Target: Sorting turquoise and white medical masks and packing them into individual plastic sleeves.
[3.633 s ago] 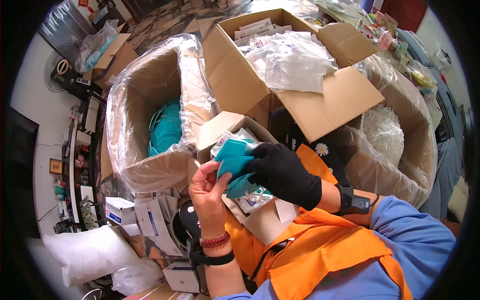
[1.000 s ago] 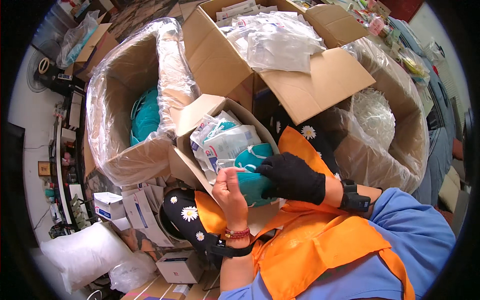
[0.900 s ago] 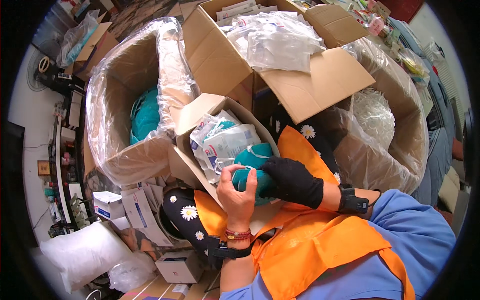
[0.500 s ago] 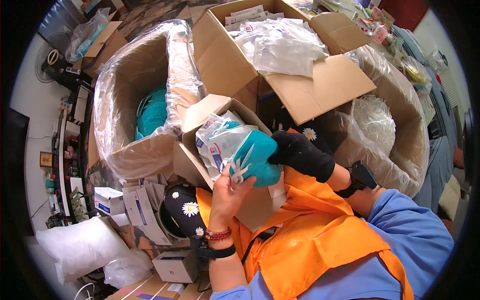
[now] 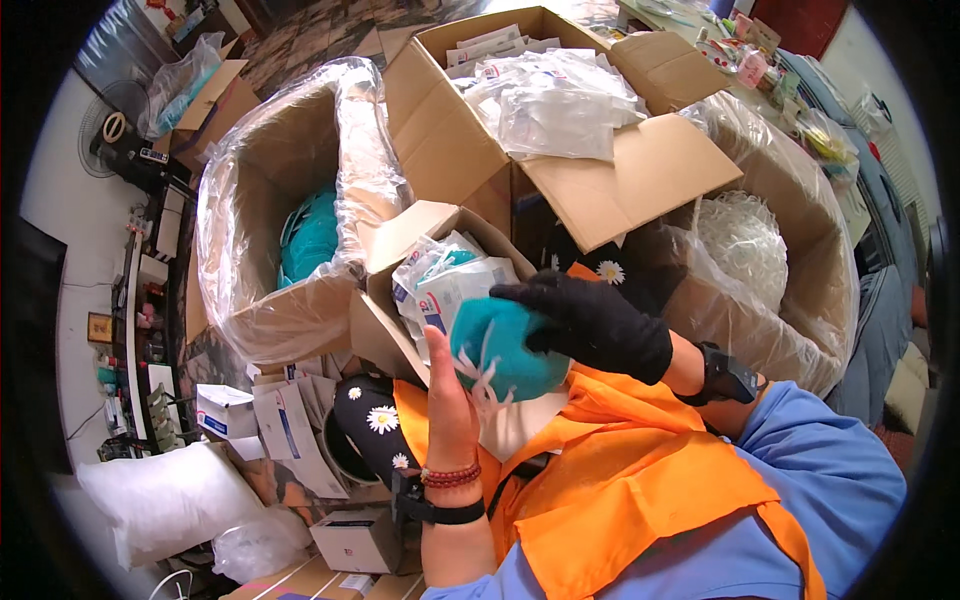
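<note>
A teal cup-shaped face mask [image 5: 508, 365] with loose white straps is held over the front of a small carton [image 5: 380, 325]. My right hand [image 5: 610, 325], in a black glove, grips the mask at its upper right, index finger stretched across the top edge. On the other side my bare left hand [image 5: 452, 405] is upright with straight fingers, its palm against the mask's left side and the straps. Part of that hand's thumb side is hidden. Inside the small carton lie several white-and-clear packets [image 5: 455, 292], with some teal showing among them.
A large carton [image 5: 640, 165] of clear packets stands ahead. On the left, a plastic-lined box [image 5: 225, 290] holds teal masks [image 5: 310, 240]. A lined box at right contains a pile of white straps [image 5: 745, 245]. Folded cartons [image 5: 300, 425] and a white sack [image 5: 165, 495] lie lower left.
My left fingers have straightened from a pinch on the straps. My right hand has spread over the mask's top, and the mask has come slightly lower, toward me.
</note>
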Available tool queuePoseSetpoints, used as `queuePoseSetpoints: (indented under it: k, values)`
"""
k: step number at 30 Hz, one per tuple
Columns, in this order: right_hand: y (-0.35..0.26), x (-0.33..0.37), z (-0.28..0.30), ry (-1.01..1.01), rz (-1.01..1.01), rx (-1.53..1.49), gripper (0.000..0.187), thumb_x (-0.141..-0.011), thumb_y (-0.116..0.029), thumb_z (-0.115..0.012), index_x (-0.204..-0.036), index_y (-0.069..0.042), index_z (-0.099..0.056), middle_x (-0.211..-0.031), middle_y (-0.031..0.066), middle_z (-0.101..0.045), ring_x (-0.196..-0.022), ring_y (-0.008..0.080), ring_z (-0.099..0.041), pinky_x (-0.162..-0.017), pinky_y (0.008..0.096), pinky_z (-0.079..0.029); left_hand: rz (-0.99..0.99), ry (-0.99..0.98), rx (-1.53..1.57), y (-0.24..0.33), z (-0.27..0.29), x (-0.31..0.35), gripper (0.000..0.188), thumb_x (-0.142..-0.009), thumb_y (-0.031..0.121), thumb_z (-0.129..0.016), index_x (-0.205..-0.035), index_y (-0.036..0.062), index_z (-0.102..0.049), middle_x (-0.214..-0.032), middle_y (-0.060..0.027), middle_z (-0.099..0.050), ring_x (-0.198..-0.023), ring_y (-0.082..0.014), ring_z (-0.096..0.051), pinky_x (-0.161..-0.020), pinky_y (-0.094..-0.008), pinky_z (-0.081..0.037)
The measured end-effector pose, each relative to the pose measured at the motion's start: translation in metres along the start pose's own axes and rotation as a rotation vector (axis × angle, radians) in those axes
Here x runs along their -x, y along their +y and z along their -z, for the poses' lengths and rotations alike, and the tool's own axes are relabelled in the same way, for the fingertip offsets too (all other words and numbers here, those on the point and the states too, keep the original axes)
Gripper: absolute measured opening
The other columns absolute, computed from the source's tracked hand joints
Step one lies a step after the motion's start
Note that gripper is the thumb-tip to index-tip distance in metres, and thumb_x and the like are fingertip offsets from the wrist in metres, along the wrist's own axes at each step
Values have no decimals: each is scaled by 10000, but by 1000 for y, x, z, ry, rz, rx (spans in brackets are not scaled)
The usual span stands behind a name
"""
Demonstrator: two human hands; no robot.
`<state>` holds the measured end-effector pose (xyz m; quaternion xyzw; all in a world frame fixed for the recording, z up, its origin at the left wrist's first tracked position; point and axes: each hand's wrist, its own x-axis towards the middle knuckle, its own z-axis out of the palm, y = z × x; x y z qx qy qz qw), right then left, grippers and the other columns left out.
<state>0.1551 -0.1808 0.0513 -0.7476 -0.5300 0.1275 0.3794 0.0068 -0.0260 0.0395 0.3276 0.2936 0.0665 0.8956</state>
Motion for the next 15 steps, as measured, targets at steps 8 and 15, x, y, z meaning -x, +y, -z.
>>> queuePoseSetpoints:
  k: [8,15]
  values:
    - [-16,72,-7,94,-364,-409,855,-714,-135,-824,-1442,-49,-383,-1303,168,-562,-1170,275,-566,-992,369,-460,-4,192,-360,-82,-2,7,528,-1006,467,-461,-1289,23,-505,-1214,-75,-579,-1030,-185,-594,-906,-351,-485]
    - [-6,113,-24,-102,-523,-226,812,-738,-178,-836,-1409,-43,-398,-1260,147,-588,-1145,270,-579,-986,349,-463,-146,47,-697,-97,20,11,670,-1007,571,-322,-1419,51,-416,-1328,-146,-526,-1173,-258,-535,-1000,-413,-428]
